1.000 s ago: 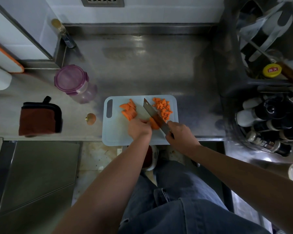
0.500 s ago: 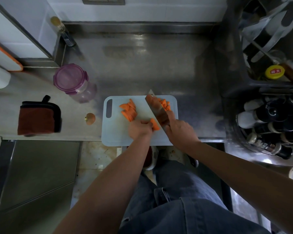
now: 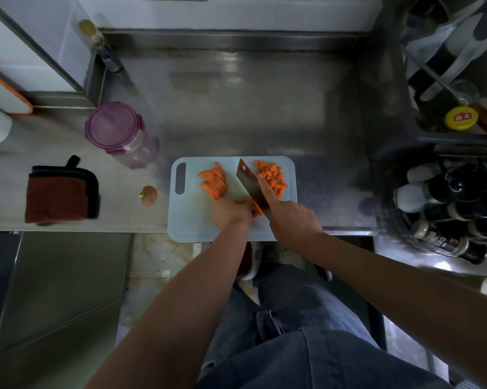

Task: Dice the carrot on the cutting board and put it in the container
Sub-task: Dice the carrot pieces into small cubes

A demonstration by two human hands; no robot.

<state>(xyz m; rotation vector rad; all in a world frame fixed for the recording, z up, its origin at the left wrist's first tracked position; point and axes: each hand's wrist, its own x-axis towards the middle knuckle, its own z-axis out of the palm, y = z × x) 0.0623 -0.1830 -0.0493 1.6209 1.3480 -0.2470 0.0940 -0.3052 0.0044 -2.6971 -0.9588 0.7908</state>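
One pale blue plastic cutting board (image 3: 191, 220) at near edge of steel table (image 3: 250, 113). On it two heaps: orange carrot strips (image 3: 214, 183) left, small orange carrot dice (image 3: 273, 176) right. One orange carrot piece (image 3: 258, 210) pinned under curled fingers of my left grip (image 3: 231, 210), mostly hidden. My right grip (image 3: 291, 220) wraps handle of one broad steel cleaver (image 3: 249, 182), blade between heaps. One purple-lidded clear container (image 3: 118, 133) beyond board's left corner, lid on. One carrot stub (image 3: 149, 195), one dark red folded cloth (image 3: 60, 192) left of board.
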